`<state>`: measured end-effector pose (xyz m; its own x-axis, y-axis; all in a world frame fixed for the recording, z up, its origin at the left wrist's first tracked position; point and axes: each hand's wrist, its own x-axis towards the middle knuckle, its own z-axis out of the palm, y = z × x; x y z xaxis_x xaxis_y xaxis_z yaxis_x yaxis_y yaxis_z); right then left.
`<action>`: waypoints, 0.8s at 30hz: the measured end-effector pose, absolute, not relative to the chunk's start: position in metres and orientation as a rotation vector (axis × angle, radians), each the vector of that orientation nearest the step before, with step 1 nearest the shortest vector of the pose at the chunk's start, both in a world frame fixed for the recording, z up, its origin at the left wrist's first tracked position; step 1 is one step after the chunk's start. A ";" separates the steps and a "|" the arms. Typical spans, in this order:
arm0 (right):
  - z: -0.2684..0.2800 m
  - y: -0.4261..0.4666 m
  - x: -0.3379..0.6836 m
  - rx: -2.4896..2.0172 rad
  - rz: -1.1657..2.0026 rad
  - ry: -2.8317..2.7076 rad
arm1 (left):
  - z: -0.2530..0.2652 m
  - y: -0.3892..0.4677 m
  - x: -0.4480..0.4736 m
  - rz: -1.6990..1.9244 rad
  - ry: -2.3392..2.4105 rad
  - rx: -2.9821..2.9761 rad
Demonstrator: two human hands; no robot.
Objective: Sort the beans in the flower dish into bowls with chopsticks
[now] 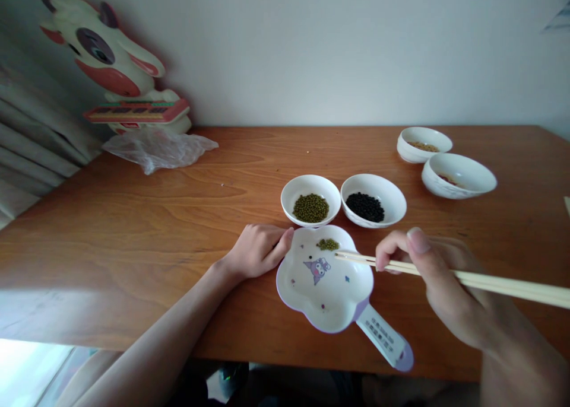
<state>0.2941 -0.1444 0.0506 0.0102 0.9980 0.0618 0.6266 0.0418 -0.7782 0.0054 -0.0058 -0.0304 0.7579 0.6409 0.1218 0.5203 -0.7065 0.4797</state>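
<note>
My right hand (449,282) grips a pair of pale chopsticks (503,283). Their tips are close together over a white flower-shaped dish (294,300) with a lilac rim and a handle, beside a small heap of green mung beans (328,244) inside it. Whether the tips pinch a bean is too small to tell. My left hand (262,250) rests on the table with fingers curled, its thumb on the dish's left rim. Right behind the dish stand a white bowl of mung beans (310,208) and a white bowl of black beans (365,207).
At the back right are two more white bowls, one with yellowish grains (424,146) and one with a few reddish bits (449,180). A cow-shaped toy keyboard (133,111) and a crumpled clear plastic bag (162,150) sit at the back left of the wooden table (111,235).
</note>
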 end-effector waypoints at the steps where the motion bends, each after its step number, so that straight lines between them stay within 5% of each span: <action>1: 0.051 -0.144 0.293 -1.651 0.745 -1.676 | -0.031 -0.006 0.005 0.390 0.884 2.532; 24: 0.046 -0.143 0.295 -1.574 0.845 -1.537 | -0.028 -0.006 0.006 0.353 0.910 2.526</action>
